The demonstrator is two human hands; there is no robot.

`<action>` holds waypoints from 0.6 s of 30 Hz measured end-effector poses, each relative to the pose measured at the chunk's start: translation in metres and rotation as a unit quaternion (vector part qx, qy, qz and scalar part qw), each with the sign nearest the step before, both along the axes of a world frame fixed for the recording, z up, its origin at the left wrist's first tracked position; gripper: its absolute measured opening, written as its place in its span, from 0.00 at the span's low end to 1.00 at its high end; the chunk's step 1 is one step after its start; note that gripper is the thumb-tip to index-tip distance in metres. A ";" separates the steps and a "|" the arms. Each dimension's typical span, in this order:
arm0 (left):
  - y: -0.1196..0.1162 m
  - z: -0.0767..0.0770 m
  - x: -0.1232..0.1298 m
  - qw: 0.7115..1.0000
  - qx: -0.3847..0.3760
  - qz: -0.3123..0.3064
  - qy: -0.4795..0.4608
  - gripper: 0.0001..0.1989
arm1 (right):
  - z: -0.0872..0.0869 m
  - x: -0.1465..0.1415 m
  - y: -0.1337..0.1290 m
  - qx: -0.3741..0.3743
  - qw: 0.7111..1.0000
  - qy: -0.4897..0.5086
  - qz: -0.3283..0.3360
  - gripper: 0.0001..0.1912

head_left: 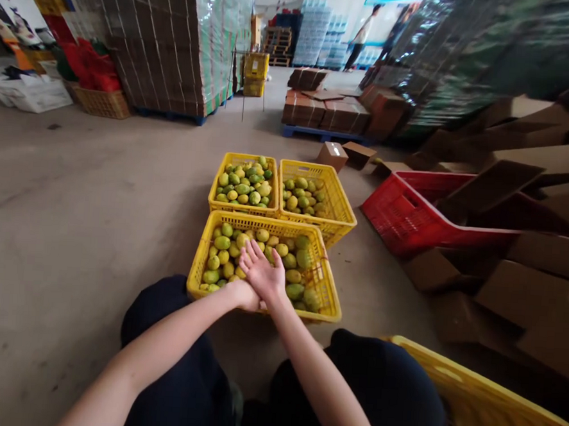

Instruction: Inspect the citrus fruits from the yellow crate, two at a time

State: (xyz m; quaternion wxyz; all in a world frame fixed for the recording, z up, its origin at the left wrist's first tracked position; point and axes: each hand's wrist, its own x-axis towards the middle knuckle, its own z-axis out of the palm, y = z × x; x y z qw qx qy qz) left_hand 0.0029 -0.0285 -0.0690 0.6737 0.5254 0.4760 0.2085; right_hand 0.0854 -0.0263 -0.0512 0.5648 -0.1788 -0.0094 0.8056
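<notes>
Three yellow crates hold green and yellow fruit. Over the near crate (269,221), my right hand (263,273) is held palm up with its fingers spread and nothing on it. My left hand (245,295) lies against the heel and wrist of the right one, at the crate's near edge. Its fingers are mostly hidden behind the right hand. Green and yellow fruit (222,242) lies below and around the hands. The back left crate (242,206) is heaped with fruit. Beside it, the back right crate (341,194) is partly filled.
A red crate (400,213) and cardboard boxes (540,293) crowd the right side. Another yellow crate (490,399) sits near my right knee. Flattened cardboard on a blue pallet (325,136) stands ahead. Two people stand far back.
</notes>
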 end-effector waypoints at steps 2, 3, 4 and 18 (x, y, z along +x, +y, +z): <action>-0.002 0.000 0.000 0.999 -0.005 -0.043 0.019 0.18 | -0.014 0.015 -0.002 -0.024 0.999 -0.013 -0.025 0.20; 0.000 0.003 0.000 0.997 0.002 -0.067 0.032 0.17 | -0.018 0.027 -0.001 -0.036 0.998 -0.031 -0.039 0.19; 0.004 0.007 -0.001 0.996 0.017 -0.087 0.032 0.15 | -0.019 0.041 0.002 -0.052 0.996 -0.055 -0.050 0.19; 0.076 -0.053 -0.062 0.887 0.189 -0.012 0.421 0.05 | 0.042 0.118 0.019 -0.167 0.967 -0.158 -0.106 0.10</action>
